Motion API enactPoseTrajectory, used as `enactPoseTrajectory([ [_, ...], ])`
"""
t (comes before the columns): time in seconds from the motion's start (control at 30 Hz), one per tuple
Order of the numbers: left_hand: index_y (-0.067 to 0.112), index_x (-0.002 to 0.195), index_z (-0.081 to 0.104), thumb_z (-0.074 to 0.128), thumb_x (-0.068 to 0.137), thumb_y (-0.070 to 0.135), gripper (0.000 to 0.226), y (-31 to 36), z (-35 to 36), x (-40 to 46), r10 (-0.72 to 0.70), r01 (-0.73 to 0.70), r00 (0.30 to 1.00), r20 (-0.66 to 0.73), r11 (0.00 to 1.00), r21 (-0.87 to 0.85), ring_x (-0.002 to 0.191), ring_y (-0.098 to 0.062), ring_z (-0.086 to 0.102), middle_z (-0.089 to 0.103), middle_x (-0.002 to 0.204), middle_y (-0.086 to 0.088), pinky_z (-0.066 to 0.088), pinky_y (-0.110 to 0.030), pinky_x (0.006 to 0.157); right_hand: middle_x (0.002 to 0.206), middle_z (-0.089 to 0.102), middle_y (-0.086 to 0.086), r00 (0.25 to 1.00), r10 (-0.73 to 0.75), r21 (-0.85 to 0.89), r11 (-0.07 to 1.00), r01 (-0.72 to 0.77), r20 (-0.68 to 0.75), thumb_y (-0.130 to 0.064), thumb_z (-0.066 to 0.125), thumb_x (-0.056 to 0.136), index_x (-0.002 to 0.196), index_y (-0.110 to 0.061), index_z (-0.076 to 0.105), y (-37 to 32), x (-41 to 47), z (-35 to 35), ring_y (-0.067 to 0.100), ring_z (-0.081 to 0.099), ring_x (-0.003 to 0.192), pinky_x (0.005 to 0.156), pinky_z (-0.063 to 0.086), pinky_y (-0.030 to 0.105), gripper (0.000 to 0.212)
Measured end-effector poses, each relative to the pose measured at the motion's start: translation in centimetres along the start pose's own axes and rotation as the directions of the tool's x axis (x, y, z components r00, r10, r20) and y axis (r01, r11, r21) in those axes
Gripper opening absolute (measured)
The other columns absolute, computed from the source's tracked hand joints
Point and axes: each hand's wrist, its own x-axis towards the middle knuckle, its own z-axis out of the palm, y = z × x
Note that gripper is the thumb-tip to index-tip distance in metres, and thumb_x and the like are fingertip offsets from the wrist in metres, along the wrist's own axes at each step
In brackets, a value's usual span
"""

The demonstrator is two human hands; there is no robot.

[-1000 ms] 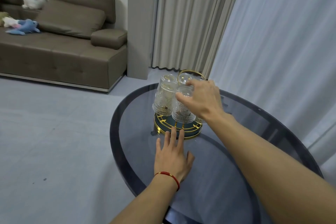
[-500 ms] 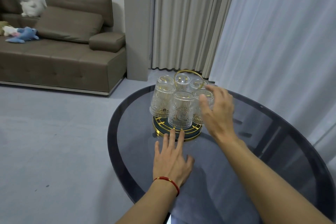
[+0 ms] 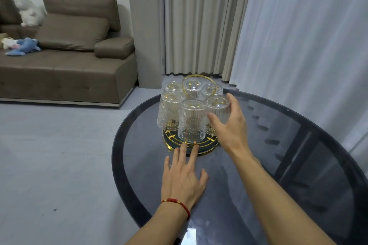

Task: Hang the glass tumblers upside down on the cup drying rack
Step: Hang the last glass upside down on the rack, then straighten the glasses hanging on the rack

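Six tumblers [image 3: 191, 120] hang upside down on the rack [image 3: 207, 148]; left hand [image 3: 182, 179] flat on the desk [image 3: 258, 195], right hand [image 3: 229, 125] open beside them.

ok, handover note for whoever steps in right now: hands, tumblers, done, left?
Left hand: open, flat on the glass table, fingertips at the rack base.
Right hand: open, beside the front-right tumbler, not gripping it.
Six tumblers hang upside down on the rack; none loose on the table.
Done: all visible glasses hung.
Left: apparently just withdrawing the hands.
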Motion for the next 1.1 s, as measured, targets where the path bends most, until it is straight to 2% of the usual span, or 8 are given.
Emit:
enactPoseTrajectory([
  [0.17,0.036,0.159,0.005,0.031,0.095,0.057,0.072,-0.1,0.2,0.1,-0.003,0.003,1.0,0.004,1.0,0.006,0.154,-0.024,0.004,0.005,0.17,-0.003,0.008,-0.048,0.125,0.152,0.053,0.002,0.999,-0.025,-0.012,1.0,0.025,-0.037,-0.035,0.076,0.091,0.157,-0.026,0.039,0.6,0.3,-0.8,0.017,0.049,0.138,0.107,0.034,0.025,0.075],
  [0.33,0.036,0.159,0.006,0.03,0.095,0.058,0.072,-0.2,0.2,0.1,-0.007,0.006,1.0,0.011,1.0,0.013,0.154,-0.024,0.004,0.005,0.17,-0.004,0.008,-0.049,0.125,0.139,0.052,0.004,0.997,-0.066,-0.091,0.994,0.069,0.027,-0.035,0.071,0.095,0.151,-0.03,0.048,0.8,0.3,-1.6,0.008,0.048,0.123,0.101,0.034,0.024,0.06],
  [0.47,0.035,0.159,0.01,0.031,0.095,0.057,0.07,-0.1,0.1,0.2,-0.004,0.004,1.0,0.004,1.0,0.009,0.153,-0.023,0.007,0.008,0.169,-0.003,0.01,-0.049,0.124,0.134,0.053,0.002,0.996,-0.075,-0.121,0.99,0.079,0.041,-0.038,0.071,0.094,0.149,-0.031,0.051,0.6,0.3,-2.0,0.004,0.045,0.117,0.099,0.034,0.025,0.058],
  [0.6,0.035,0.158,0.012,0.032,0.095,0.056,0.069,-0.1,0.0,0.2,-0.003,0.003,1.0,-0.003,1.0,0.005,0.153,-0.022,0.009,0.01,0.168,-0.003,0.012,-0.048,0.124,0.133,0.055,0.004,0.995,-0.082,-0.167,0.982,0.09,0.054,-0.041,0.071,0.094,0.148,-0.032,0.052,0.5,0.5,-2.4,0.016,0.053,0.123,0.104,0.041,0.033,0.057],
  [0.7,0.036,0.158,0.01,0.032,0.096,0.056,0.069,-0.1,0.0,0.2,-0.006,0.006,1.0,0.004,1.0,0.003,0.153,-0.023,0.007,0.009,0.169,-0.004,0.01,-0.048,0.124,0.136,0.056,0.005,0.994,-0.077,-0.212,0.973,0.091,0.074,-0.044,0.07,0.094,0.148,-0.034,0.052,0.5,0.6,-2.7,0.022,0.052,0.13,0.108,0.044,0.042,0.058],
  [0.9,0.036,0.158,0.009,0.032,0.096,0.056,0.069,-0.1,0.0,0.2,-0.009,0.009,1.0,0.008,1.0,-0.001,0.154,-0.023,0.006,0.007,0.169,-0.004,0.009,-0.048,0.125,0.136,0.055,0.005,0.994,-0.067,-0.239,0.967,0.085,0.086,-0.045,0.069,0.094,0.148,-0.037,0.052,0.5,0.6,-3.1,0.023,0.05,0.131,0.101,0.036,0.031,0.057],
  [1.1,0.036,0.158,0.007,0.032,0.097,0.057,0.069,-0.1,-0.1,0.3,-0.012,0.012,1.0,0.02,1.0,-0.001,0.154,-0.023,0.004,0.005,0.169,-0.004,0.006,-0.048,0.125,0.142,0.057,0.005,0.989,-0.07,-0.245,0.964,0.1,0.129,-0.043,0.068,0.095,0.15,-0.037,0.051,0.3,0.9,-3.7,0.023,0.048,0.136,0.11,0.037,0.037,0.058],
])
